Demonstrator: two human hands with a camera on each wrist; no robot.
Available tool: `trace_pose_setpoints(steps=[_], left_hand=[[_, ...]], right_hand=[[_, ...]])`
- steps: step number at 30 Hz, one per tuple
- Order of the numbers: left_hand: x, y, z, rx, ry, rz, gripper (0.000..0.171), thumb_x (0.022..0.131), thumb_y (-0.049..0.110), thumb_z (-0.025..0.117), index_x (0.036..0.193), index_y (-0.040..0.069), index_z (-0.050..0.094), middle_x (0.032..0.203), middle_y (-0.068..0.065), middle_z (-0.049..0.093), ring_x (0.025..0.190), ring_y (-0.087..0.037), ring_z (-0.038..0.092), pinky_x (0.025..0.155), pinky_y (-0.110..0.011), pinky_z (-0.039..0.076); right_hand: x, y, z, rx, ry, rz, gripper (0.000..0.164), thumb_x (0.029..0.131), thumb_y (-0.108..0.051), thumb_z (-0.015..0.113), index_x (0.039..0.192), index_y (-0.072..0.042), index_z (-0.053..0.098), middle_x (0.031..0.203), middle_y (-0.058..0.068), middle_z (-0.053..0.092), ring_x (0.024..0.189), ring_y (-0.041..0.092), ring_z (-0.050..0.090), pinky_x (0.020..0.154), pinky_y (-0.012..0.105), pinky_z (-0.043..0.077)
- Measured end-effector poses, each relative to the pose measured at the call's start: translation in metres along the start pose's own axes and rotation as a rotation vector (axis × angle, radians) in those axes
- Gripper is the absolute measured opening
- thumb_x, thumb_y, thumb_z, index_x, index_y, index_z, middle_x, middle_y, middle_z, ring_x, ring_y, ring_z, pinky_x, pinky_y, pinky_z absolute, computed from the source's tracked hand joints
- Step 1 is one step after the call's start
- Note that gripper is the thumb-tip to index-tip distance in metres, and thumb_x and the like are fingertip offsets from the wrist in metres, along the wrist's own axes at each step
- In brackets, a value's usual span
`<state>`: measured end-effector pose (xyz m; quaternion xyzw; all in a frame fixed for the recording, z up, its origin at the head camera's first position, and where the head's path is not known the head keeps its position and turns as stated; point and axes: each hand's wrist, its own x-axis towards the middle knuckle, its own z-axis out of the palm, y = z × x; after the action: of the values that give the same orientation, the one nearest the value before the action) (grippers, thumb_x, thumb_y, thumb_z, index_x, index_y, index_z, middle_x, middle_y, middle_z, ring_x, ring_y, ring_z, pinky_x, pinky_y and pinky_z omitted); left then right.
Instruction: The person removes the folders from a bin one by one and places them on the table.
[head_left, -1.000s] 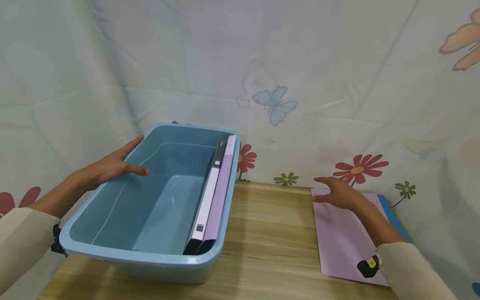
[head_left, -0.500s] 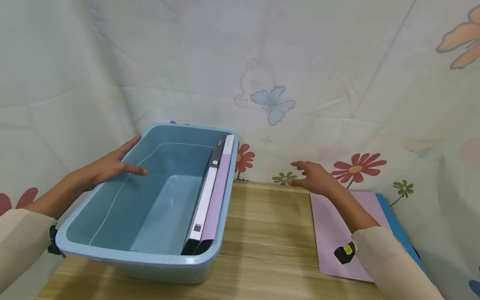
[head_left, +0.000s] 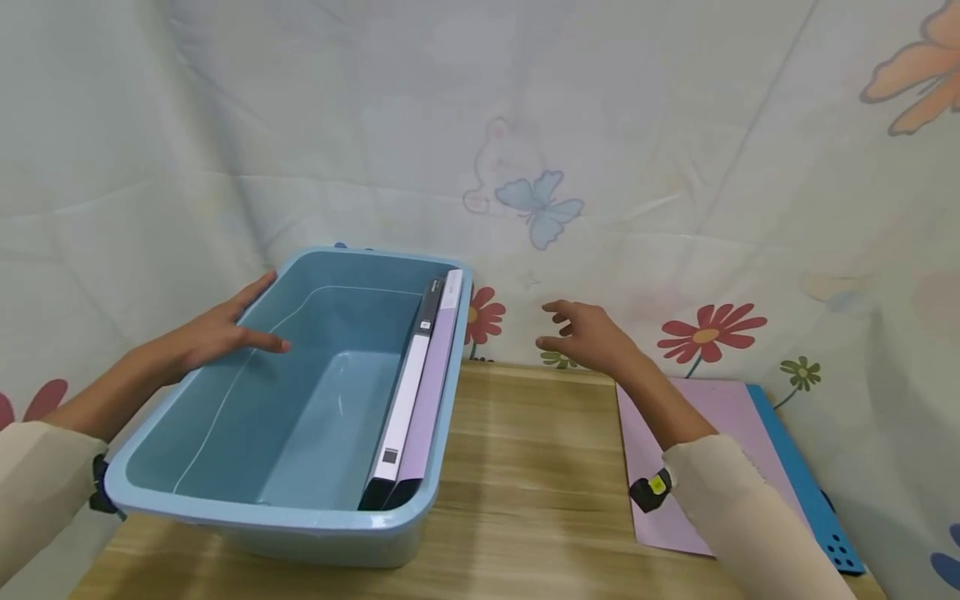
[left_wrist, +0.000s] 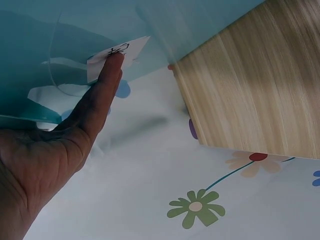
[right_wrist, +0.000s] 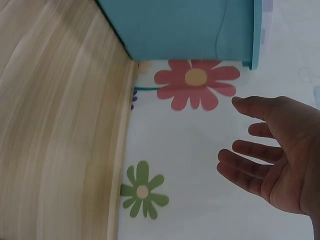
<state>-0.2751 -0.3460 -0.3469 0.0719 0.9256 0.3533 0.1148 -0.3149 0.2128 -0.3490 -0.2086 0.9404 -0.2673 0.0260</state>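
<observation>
My left hand (head_left: 217,333) holds the left rim of a light blue plastic tub (head_left: 285,518), its thumb over the inside and its straight fingers along the outer wall. In the left wrist view a fingertip lies at a white label (left_wrist: 93,71) with dark writing on that wall. Along the tub's right inner side stand two slim file folders, a black-and-white one (head_left: 405,400) and a purple one (head_left: 430,392), leaning on edge. Between the tub and the right-hand stack, my right hand (head_left: 592,333) hovers with relaxed fingers and nothing in it.
On the right of the wooden table (head_left: 525,467), a purple folder (head_left: 708,408) lies flat over a blue one (head_left: 787,458) with dark dots at its corner. A white curtain (head_left: 375,125) printed with flowers and butterflies hangs behind the table.
My right hand has moved left and slightly up, away from over the purple folder on the table, towards the tub. My left hand stays at the tub's rim.
</observation>
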Motion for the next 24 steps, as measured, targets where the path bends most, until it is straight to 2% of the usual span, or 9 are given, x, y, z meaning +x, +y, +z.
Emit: trace_pose_setpoints(steps=[8, 12, 19, 24], left_hand=[[0.0, -0.001, 0.0, 0.005, -0.001, 0.006, 0.128, 0.102, 0.039, 0.078, 0.178, 0.032, -0.025, 0.186, -0.037, 0.001, 0.155, -0.077, 0.033, 0.102, -0.089, 0.051], [0.001, -0.001, -0.001, 0.012, 0.003, 0.006, 0.129, 0.102, 0.04, 0.079, 0.178, 0.032, -0.024, 0.185, -0.037, 0.002, 0.154, -0.077, 0.034, 0.102, -0.089, 0.052], [0.001, 0.0, -0.002, 0.026, 0.003, 0.004, 0.128, 0.102, 0.041, 0.078, 0.178, 0.031, -0.024, 0.185, -0.038, 0.004, 0.154, -0.077, 0.034, 0.103, -0.089, 0.052], [0.0, -0.002, -0.002, 0.028, 0.005, 0.003, 0.129, 0.101, 0.043, 0.079, 0.178, 0.033, -0.024, 0.184, -0.04, 0.006, 0.152, -0.077, 0.036, 0.1, -0.088, 0.053]], right_hand=[[0.012, -0.037, 0.005, -0.008, 0.005, -0.073, 0.064, 0.107, -0.029, 0.076, 0.162, -0.002, 0.058, 0.153, 0.028, 0.069, 0.133, 0.044, 0.075, 0.114, 0.059, 0.06], [0.017, -0.054, 0.006, -0.008, 0.021, -0.078, 0.061, 0.108, -0.027, 0.076, 0.162, -0.004, 0.059, 0.15, 0.024, 0.072, 0.13, 0.042, 0.077, 0.113, 0.057, 0.062], [0.027, -0.079, 0.004, -0.019, 0.093, -0.09, 0.059, 0.11, -0.032, 0.072, 0.162, -0.006, 0.059, 0.146, 0.022, 0.075, 0.125, 0.038, 0.079, 0.106, 0.053, 0.066], [0.032, -0.1, 0.006, -0.01, 0.153, -0.09, 0.053, 0.11, -0.03, 0.07, 0.159, -0.009, 0.063, 0.139, 0.018, 0.079, 0.116, 0.033, 0.08, 0.096, 0.049, 0.067]])
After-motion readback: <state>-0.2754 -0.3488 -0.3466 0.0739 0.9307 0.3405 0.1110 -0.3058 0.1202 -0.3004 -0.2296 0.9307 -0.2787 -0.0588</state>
